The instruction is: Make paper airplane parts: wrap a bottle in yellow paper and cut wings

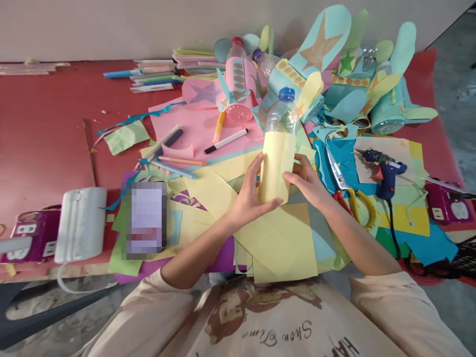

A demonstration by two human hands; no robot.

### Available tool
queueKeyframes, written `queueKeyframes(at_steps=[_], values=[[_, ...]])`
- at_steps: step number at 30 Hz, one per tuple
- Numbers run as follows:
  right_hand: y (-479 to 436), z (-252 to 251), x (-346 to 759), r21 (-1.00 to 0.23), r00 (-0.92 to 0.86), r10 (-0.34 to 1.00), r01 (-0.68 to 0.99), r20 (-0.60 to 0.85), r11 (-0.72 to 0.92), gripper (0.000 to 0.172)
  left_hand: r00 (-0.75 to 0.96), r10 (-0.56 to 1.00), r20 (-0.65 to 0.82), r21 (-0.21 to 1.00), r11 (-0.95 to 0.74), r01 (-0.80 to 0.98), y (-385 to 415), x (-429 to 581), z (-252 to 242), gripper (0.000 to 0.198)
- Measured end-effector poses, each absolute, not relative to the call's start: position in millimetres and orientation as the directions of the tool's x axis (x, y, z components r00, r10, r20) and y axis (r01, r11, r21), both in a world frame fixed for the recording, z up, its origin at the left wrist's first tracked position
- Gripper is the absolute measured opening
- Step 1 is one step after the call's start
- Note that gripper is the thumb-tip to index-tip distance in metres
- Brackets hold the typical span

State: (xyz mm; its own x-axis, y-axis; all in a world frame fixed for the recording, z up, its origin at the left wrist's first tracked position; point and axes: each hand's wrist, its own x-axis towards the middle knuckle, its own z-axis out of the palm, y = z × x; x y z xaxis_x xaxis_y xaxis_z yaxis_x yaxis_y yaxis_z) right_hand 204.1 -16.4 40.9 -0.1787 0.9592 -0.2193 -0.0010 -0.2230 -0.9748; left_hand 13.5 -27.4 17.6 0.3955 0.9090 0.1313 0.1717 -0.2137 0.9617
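A clear plastic bottle (279, 133) with a blue cap stands in front of me, its lower body wrapped in pale yellow paper (274, 168). My left hand (248, 194) grips the wrapped bottle from the left, thumb across the bottom front. My right hand (305, 179) presses against the wrap from the right with curled fingers. Loose yellow sheets (282, 243) lie under both hands.
Scissors with red and yellow handles (349, 191) and a blue glue gun (385, 171) lie to the right. Finished paper-covered bottles (238, 82) stand behind. Markers (226, 141), coloured paper scraps, a white device (81, 223) and purple power strips (28, 240) surround the red table (44, 134).
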Motion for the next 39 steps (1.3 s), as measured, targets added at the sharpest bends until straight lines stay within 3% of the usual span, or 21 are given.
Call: queueKeyframes(at_steps=[6,11,16,18,21,26,32,35,39], values=[[-14.0,45.1,208.1,-0.982,-0.247,0.953,0.122,-0.174,-0.147,0.041,0.287,0.946,0.151,0.979,-0.184,0.091,-25.5,13.4,20.2,0.075],[-15.4,35.1,207.1,-0.965,-0.223,0.939,0.091,-0.261,-0.247,0.05,0.153,0.985,0.079,0.983,-0.102,0.151,-16.1,10.7,20.5,0.073],[-15.7,34.1,209.3,-0.975,-0.253,0.944,0.111,-0.213,-0.191,0.047,0.181,0.946,0.268,0.945,-0.295,0.143,-3.0,1.5,6.3,0.064],[-16.7,39.2,210.7,-0.977,-0.341,0.922,0.163,-0.185,-0.135,0.038,0.191,0.932,0.309,0.922,-0.343,0.182,0.1,-2.9,5.2,0.063],[-19.8,45.9,210.7,-0.981,-0.562,0.812,0.184,-0.157,-0.062,0.028,0.267,0.884,0.383,0.827,-0.457,0.327,1.9,-7.9,12.5,0.069],[-23.2,50.1,207.2,-0.952,-0.659,0.747,0.275,-0.083,0.137,0.045,0.371,0.789,0.49,0.567,-0.611,0.552,9.8,-17.5,22.5,0.059],[-34.1,54.1,196.0,-0.762,-0.7,0.7,0.528,-0.141,0.374,0.022,0.344,0.78,0.522,0.465,-0.599,0.652,26.8,-41.2,24.6,0.068],[-46.2,48.1,185.7,-0.614,-0.774,0.619,0.556,-0.136,0.56,0.038,0.231,0.822,0.52,0.513,-0.517,0.686,32.5,-51.9,25.6,0.065],[-61.1,35.9,173.1,-0.383,-0.766,0.637,0.616,-0.088,0.689,0.065,0.083,0.839,0.537,0.57,-0.434,0.698,36.7,-59.2,21.0,0.061]])
